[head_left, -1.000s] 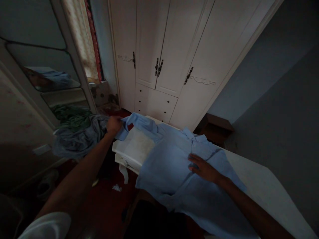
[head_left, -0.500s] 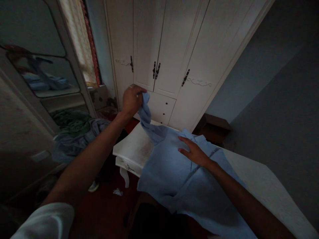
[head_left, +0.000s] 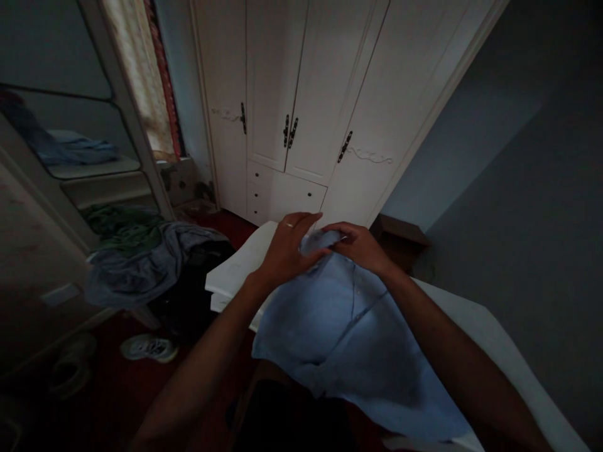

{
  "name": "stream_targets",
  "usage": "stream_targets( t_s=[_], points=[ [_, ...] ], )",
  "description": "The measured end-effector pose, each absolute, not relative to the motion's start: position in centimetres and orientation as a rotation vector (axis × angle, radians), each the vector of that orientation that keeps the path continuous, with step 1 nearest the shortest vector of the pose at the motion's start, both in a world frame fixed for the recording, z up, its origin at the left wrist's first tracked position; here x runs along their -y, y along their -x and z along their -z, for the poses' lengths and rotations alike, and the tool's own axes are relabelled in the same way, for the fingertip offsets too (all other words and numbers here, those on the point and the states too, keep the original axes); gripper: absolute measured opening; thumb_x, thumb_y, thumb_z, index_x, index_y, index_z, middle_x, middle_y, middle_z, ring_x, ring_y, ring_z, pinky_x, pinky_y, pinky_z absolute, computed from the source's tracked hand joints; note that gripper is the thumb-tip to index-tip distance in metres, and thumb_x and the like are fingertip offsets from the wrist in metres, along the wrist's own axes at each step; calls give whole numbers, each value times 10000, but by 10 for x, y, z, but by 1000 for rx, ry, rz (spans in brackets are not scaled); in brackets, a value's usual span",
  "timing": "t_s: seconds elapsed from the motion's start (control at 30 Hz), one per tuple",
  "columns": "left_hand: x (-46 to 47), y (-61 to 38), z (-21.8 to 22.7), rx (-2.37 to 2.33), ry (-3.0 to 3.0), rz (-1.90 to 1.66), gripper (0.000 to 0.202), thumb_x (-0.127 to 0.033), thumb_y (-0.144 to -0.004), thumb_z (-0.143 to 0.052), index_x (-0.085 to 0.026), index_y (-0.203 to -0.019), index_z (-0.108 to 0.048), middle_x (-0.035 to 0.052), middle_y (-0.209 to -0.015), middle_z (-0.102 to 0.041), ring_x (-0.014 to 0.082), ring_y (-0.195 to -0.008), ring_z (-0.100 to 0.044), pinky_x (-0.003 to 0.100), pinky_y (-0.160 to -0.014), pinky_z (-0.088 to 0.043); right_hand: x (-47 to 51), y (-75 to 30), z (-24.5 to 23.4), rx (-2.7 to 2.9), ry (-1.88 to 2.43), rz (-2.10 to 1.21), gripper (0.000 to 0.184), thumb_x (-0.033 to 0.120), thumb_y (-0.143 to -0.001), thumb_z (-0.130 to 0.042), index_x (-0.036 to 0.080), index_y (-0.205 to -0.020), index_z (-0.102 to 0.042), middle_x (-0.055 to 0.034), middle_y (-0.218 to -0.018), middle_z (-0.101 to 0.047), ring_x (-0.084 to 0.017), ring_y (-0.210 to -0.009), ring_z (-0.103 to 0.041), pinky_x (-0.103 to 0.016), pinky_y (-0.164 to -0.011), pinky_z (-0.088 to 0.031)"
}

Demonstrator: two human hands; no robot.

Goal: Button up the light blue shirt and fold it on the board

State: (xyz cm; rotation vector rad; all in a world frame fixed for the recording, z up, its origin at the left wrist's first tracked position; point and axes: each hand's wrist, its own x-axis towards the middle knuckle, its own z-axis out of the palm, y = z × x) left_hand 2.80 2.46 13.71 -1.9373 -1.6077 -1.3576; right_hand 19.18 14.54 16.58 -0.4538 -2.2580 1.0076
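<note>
A light blue shirt [head_left: 330, 320] lies spread over a white table, its lower edge hanging over the near side. My left hand [head_left: 294, 248], with a ring on one finger, rests at the shirt's upper part. Its thumb lies against the cloth and its fingers are stretched apart from the thumb. Close beside it, my right hand [head_left: 360, 248] pinches a bunched piece of the blue cloth between thumb and fingers. Both hands partly cover the collar area, and the sleeve's end cannot be made out.
The white table [head_left: 235, 267] stands before a white wardrobe [head_left: 325, 94] with dark handles. At left, a pile of grey and green clothes [head_left: 141, 257] sits beside a mirrored cabinet [head_left: 132, 138]. A shoe [head_left: 148, 347] lies on the red floor. A brown box-like piece [head_left: 402, 232] stands behind the table.
My left hand has come right and down from the raised, stretched-out sleeve to the shirt's top. My right hand, which lay flat on the shirt, has moved up slightly and closed on cloth.
</note>
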Motion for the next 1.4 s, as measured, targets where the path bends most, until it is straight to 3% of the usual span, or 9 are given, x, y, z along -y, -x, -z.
stream_targets(
  t_s=[0.1,0.27,0.5,0.63,0.73,0.93,1.07,1.2,1.4],
  points=[
    [-16,-26,-99,1821,1817,1536,703,-515,-832,-603,-261,-1425,-323,121,-1411,-454,256,-1322,-413,425,-1079,-395,-145,-197,-174,2084,367,-871,157,251,-726,-696,197,-859,-634,-37,-1021,-647,-176,-936,-623,-336,-832,-530],
    [-37,-22,-33,2204,1899,1330,975,-447,-720,-722,-167,-1487,-189,193,-1504,-339,331,-1405,-312,474,-1123,-337,-150,-206,-190,1760,295,-1011,335,338,-664,-791,238,-837,-523,16,-1005,-637,-172,-963,-618,-405,-895,-533],
    [-77,-20,-8,2616,1731,1057,599,-267,-823,-603,-140,-1380,-423,144,-1161,-666,257,-1069,-632,347,-896,-499,-130,-244,-179,1503,376,-1400,343,325,-660,-828,262,-908,-598,49,-827,-652,-172,-828,-651,-418,-762,-608],
    [-80,-8,-4,2580,1730,997,362,-176,-833,-551,-171,-1189,-616,113,-1130,-661,240,-1082,-603,323,-910,-480,-116,-290,-152,1455,552,-1324,414,303,-622,-852,288,-981,-645,34,-906,-690,-167,-796,-669,-323,-721,-602],
    [-74,0,-2,2439,1776,970,375,-112,-817,-534,-212,-1158,-651,77,-1140,-638,215,-1122,-564,287,-948,-457,-102,-335,-116,1548,701,-1165,402,419,-761,-731,299,-1134,-641,-41,-1113,-696,-224,-963,-676,-327,-793,-576],
    [-72,6,6,2427,1811,785,374,-173,-851,-505,-273,-1169,-673,85,-1149,-576,223,-986,-616,310,-803,-521,-57,-408,-21,1983,775,-844,327,517,-878,-552,287,-1007,-746,-83,-1192,-682,-284,-1127,-623,-403,-950,-517],
    [-75,12,14,2428,1884,873,426,-143,-809,-513,-207,-1204,-660,113,-1201,-593,223,-1078,-598,317,-920,-500,-33,-424,21,2213,679,-713,274,397,-948,-483,340,-986,-748,-53,-1253,-648,-240,-1160,-607,-387,-940,-528],
    [-66,16,22,2440,1872,1109,424,-150,-762,-514,-144,-1152,-682,116,-1126,-678,245,-1120,-594,346,-994,-471,-34,-427,33,2251,678,-671,279,370,-963,-460,335,-1006,-733,-50,-1266,-635,-229,-1198,-580,-405,-975,-503],
    [-33,2,17,2443,1644,1501,386,-315,-797,-519,-136,-1099,-680,128,-1129,-662,242,-1017,-633,359,-883,-521,-42,-422,14,2387,681,-925,306,307,-975,-419,286,-1004,-723,-67,-1077,-715,-192,-1041,-658,-347,-889,-540]
  ],
)
